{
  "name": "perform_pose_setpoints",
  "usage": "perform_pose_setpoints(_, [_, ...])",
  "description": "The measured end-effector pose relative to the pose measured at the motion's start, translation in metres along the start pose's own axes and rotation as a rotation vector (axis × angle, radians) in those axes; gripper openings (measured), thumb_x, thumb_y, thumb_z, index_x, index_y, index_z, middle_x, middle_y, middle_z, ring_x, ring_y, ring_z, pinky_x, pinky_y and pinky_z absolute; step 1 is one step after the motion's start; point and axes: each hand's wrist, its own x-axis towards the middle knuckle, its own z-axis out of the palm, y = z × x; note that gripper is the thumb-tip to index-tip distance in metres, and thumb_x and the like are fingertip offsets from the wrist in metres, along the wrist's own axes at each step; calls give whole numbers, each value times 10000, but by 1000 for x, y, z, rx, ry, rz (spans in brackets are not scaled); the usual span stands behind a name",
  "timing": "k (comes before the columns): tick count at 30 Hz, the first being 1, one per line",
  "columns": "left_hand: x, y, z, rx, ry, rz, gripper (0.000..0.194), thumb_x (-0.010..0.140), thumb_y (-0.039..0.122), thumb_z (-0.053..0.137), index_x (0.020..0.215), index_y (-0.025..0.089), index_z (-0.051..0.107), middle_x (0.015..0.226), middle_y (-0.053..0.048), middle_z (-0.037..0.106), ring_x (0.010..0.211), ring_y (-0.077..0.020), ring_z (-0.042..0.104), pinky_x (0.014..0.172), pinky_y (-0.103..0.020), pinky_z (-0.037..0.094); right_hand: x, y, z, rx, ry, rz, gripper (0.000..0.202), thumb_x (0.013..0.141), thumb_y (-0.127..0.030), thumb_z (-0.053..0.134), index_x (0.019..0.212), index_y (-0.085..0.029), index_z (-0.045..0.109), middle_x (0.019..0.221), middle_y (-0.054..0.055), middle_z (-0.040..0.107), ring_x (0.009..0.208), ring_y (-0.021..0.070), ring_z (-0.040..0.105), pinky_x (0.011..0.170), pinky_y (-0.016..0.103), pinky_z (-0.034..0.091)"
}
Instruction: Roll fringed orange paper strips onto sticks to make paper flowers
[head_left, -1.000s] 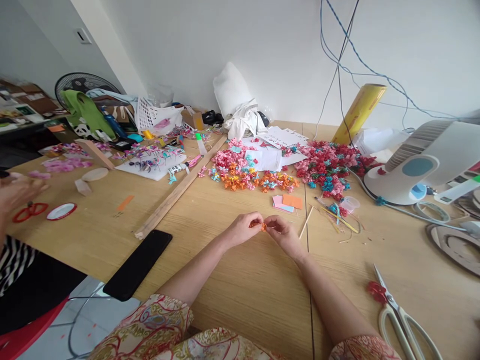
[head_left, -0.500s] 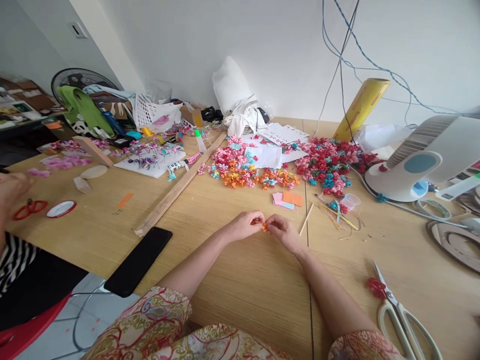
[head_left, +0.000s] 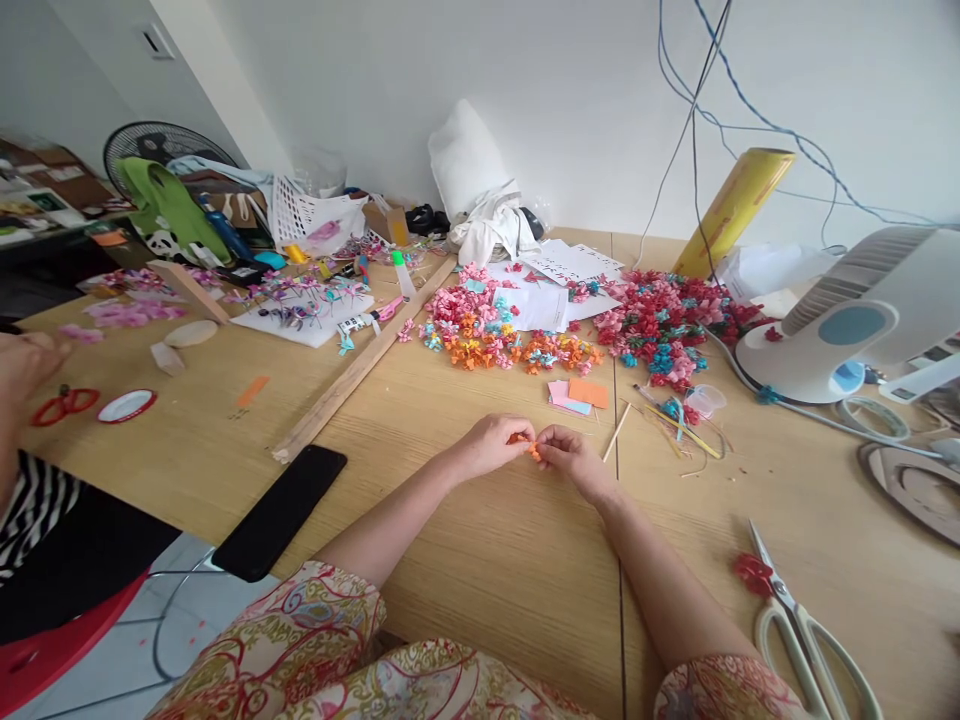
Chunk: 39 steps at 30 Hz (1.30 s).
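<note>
A small orange paper flower (head_left: 534, 451) is pinched between my two hands above the middle of the table. My left hand (head_left: 495, 444) grips it from the left, fingers curled and closed. From the right, the fingertips of my right hand (head_left: 570, 457) press on its other side. The fingers cover much of the flower, so its full shape is hidden. Just beyond my hands lie orange, pink and blue paper pieces (head_left: 589, 393). A thin wooden stick (head_left: 616, 432) rests right of my right hand.
Heaps of orange flowers (head_left: 469, 352) and red and pink flowers (head_left: 660, 310) lie farther back. A wooden bar (head_left: 360, 372) and a black phone (head_left: 281, 512) are at left, scissors (head_left: 787, 610) at right, near a white fan (head_left: 825, 320). Another person's hand (head_left: 30, 370) shows at far left.
The view has shifted slightly. My hands stay together on the orange flower, with only a small movement of the fingers.
</note>
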Motion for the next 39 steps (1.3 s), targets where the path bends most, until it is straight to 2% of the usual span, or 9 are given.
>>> perform_pose_setpoints(5, [-3,-1,8,130,75,116,122,760,168,488,752,187,608,749,-16,584,724,-130,509,699,-219,366,1,4,-3,-31,13,-14,223,664,-394,605,683,-181,540,596,-38,526,512,78,458,511,210,362])
perform_pose_setpoints(7, [-4,-2,8,88,92,119,108,769,206,500,780,185,605,770,-20,586,743,-134,515,718,-226,370,1,7,-5,-57,28,-35,216,681,-390,591,680,-180,541,574,-43,509,500,74,432,493,203,337])
perform_pose_setpoints(13, [-9,-7,-1,-390,111,-85,345,846,410,357,890,149,579,856,-43,595,834,-139,538,742,-233,408,1,13,-9,-175,123,-117,174,723,-349,557,693,-180,535,583,-43,476,514,73,397,482,197,289])
perform_pose_setpoints(18, [-8,-22,1,-644,37,-291,420,790,505,417,917,129,555,887,-70,566,723,-128,553,559,-203,436,1,14,-8,-218,138,-168,170,722,-346,554,691,-180,540,619,-24,507,559,92,434,526,212,327])
perform_pose_setpoints(21, [-9,-25,6,-726,22,-297,401,754,493,485,913,130,549,852,-58,557,638,-97,535,505,-178,421,1,15,-9,-231,154,-191,166,721,-342,555,697,-178,540,627,-19,512,570,96,443,545,216,339])
perform_pose_setpoints(24, [-10,-23,9,-795,82,-253,331,735,428,538,882,133,554,800,-40,549,667,-100,530,520,-168,420,1,15,-11,-246,178,-192,163,719,-339,551,709,-177,538,625,-18,507,564,96,437,534,213,332])
perform_pose_setpoints(30, [-9,-17,9,-748,246,-197,184,700,277,571,813,132,570,750,-14,536,672,-99,509,578,-193,435,1,13,-8,-261,174,-145,158,724,-332,529,700,-177,519,612,-25,506,545,90,430,517,210,328])
perform_pose_setpoints(34, [-9,-18,11,-680,297,-187,134,701,215,540,810,142,564,732,-1,545,670,-98,518,610,-201,437,-2,7,-6,-289,124,-102,157,748,-332,499,715,-178,503,626,-27,518,566,96,456,529,213,342])
perform_pose_setpoints(39, [-9,-20,14,-423,379,-130,130,727,156,492,827,159,576,776,-6,576,716,-106,539,652,-202,429,-5,0,-5,-362,133,-208,211,777,-349,476,914,-194,515,910,23,559,787,141,532,687,263,406])
